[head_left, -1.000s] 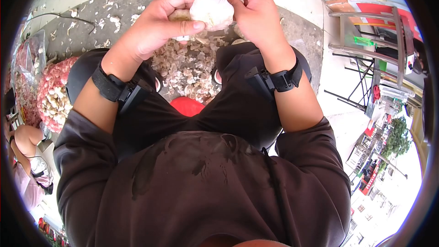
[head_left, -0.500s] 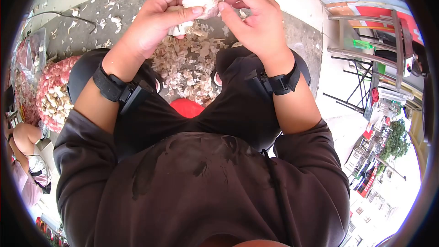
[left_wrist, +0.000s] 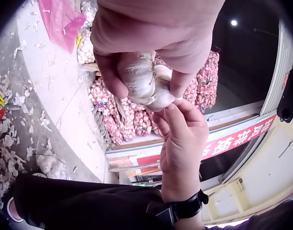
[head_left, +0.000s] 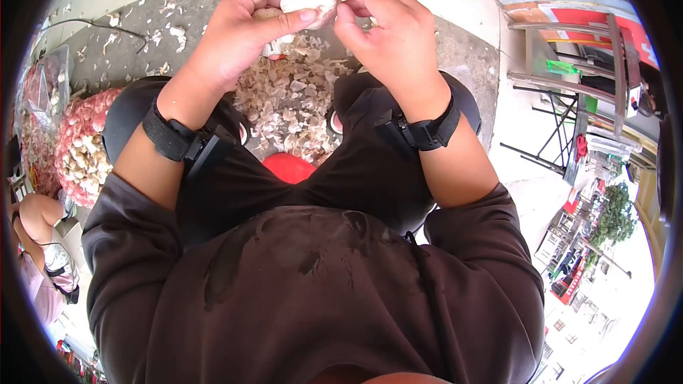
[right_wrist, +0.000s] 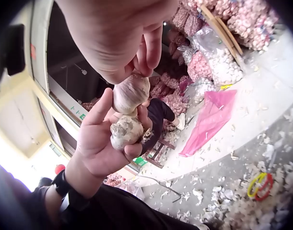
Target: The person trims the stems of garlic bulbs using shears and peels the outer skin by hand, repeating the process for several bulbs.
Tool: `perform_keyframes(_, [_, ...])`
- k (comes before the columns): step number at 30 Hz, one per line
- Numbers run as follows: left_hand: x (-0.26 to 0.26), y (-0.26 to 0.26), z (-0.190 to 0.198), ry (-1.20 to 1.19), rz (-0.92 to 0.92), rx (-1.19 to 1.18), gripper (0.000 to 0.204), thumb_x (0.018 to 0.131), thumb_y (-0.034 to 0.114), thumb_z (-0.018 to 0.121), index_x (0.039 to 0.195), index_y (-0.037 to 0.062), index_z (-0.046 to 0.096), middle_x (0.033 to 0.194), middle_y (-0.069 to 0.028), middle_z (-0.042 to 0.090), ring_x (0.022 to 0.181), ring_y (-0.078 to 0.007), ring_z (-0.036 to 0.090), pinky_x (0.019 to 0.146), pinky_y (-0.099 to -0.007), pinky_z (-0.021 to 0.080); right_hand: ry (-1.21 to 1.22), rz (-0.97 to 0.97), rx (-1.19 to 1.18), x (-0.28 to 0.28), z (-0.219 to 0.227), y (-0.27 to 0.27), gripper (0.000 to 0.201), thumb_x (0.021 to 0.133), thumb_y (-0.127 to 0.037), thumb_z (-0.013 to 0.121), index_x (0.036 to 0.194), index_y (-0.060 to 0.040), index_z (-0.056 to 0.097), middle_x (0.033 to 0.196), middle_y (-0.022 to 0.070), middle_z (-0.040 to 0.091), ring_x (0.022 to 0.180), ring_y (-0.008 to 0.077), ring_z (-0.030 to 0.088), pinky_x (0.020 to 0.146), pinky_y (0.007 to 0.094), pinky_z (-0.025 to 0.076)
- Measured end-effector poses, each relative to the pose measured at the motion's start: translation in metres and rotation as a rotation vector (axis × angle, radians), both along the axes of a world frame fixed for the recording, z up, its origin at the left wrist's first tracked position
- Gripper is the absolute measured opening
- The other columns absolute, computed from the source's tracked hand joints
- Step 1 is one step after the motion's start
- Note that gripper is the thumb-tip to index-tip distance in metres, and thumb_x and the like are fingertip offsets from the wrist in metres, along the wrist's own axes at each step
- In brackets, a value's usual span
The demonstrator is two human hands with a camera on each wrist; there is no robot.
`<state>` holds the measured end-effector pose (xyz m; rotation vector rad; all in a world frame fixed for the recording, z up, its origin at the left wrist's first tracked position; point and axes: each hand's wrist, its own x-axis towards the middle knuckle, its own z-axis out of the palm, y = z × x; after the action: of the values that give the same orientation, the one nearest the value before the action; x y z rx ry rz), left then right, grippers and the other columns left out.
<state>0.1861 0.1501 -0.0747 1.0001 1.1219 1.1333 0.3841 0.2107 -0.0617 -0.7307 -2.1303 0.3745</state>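
A whitish garlic bulb (head_left: 307, 1) is gripped between the thumb and fingers of my left hand (head_left: 231, 35). The same hand also holds a second garlic bulb (right_wrist: 126, 133) lower in its palm, with dirty roots showing in the right wrist view. My right hand (head_left: 398, 39) pinches at the right edge of the upper bulb with thumb and forefinger. In the left wrist view, the right fingertips (left_wrist: 172, 106) meet right at the bulb's papery end. The left fingers hide part of both bulbs.
Garlic skins (head_left: 284, 103) litter the ground between the knees, with a red object (head_left: 289, 168) nearer the body. A mesh sack of garlic (head_left: 84, 149) stands on the left, with another person's leg (head_left: 39, 213) below it. A pink plastic sheet (right_wrist: 211, 120) lies on the floor; a metal rack (head_left: 569, 64) stands right.
The upper bulb has moved left and slightly up with the left hand's grip. The right fingers have shifted from its upper edge to its right side, and the right hand sits a little lower.
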Motion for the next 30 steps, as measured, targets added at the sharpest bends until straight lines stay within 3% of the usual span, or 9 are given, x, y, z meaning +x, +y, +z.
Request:
perform_keyframes(7, [0.003,-0.001,0.001,0.068,-0.002,0.008,0.037,0.087,0.018,0.072,0.118,0.0013,0.061,0.098,-0.0058,0.070,0.088,-0.0092,0.064,0.078,-0.0228,0.049,-0.004,-0.078,-0.029,-0.005,-0.003,-0.002,0.014,0.070,-0.003,0.070,0.083,-0.0045,0.065,0.081,0.0098,0.066,0.067,0.0263,0.066,0.060,0.0336,0.054])
perform_keyframes(10, [0.003,-0.001,-0.001,0.072,-0.005,0.013,0.036,0.087,0.018,0.072,0.117,0.0012,0.061,0.099,-0.0061,0.070,0.088,-0.0092,0.064,0.079,-0.0230,0.049,-0.004,-0.134,-0.103,-0.006,0.000,-0.006,0.011,0.070,-0.003,0.069,0.080,-0.0046,0.064,0.075,0.0079,0.066,0.063,0.0234,0.066,0.058,0.0324,0.054])
perform_keyframes(13, [0.002,0.000,-0.002,0.060,-0.014,-0.011,0.035,0.087,0.017,0.071,0.117,0.0011,0.061,0.099,-0.0061,0.070,0.088,-0.0093,0.064,0.079,-0.0228,0.049,0.047,-0.169,-0.320,-0.005,0.005,-0.009,0.010,0.071,-0.005,0.069,0.079,-0.0036,0.063,0.070,0.0065,0.066,0.059,0.0180,0.065,0.057,0.0304,0.053])
perform_keyframes(19, [-0.001,-0.002,0.001,-0.055,-0.044,-0.053,0.037,0.087,0.020,0.071,0.120,0.0049,0.060,0.097,-0.0021,0.068,0.083,-0.0076,0.063,0.064,-0.0225,0.050,0.203,-0.187,-0.526,0.002,-0.006,0.003,0.011,0.076,-0.009,0.068,0.081,-0.0001,0.063,0.070,0.0059,0.066,0.059,0.0104,0.062,0.057,0.0257,0.050])
perform_keyframes(22, [-0.001,-0.002,0.002,-0.122,-0.053,-0.043,0.040,0.086,0.022,0.073,0.119,0.0036,0.062,0.102,-0.0015,0.067,0.086,-0.0069,0.062,0.057,-0.0217,0.048,0.191,-0.198,-0.558,0.005,-0.010,0.006,0.012,0.076,-0.009,0.067,0.081,0.0001,0.063,0.069,0.0062,0.066,0.058,0.0103,0.061,0.056,0.0251,0.049])
perform_keyframes(30, [-0.003,-0.003,0.002,-0.150,-0.085,-0.040,0.041,0.087,0.025,0.072,0.122,0.0076,0.062,0.104,0.0003,0.066,0.088,-0.0071,0.062,0.060,-0.0229,0.051,0.150,-0.194,-0.746,0.010,-0.005,0.009,0.012,0.080,-0.008,0.063,0.088,0.0009,0.062,0.074,0.0082,0.066,0.066,0.0125,0.065,0.057,0.0263,0.050])
